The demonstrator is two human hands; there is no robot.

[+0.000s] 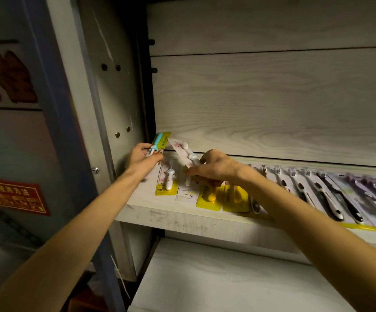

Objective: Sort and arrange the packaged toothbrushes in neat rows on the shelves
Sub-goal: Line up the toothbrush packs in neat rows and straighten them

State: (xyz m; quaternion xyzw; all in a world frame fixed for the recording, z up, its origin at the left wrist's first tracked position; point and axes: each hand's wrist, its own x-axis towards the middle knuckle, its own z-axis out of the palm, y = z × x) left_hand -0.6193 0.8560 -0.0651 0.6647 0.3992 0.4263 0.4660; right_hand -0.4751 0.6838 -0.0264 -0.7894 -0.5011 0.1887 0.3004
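Yellow-edged, the toothbrush pack with the blue brush (158, 143) sits left of centre in my frame, pinched in my left hand (142, 156) and lifted clear of the pale wooden shelf (182, 218). Just to its right, my right hand (214, 166) grips a pink-printed pack with a white brush (186, 152), tilted up over the yellow packs (207, 195) lying flat below. Further right, a row of dark-handled brush packs (331, 197) lies angled along the same shelf, running to the frame's right edge.
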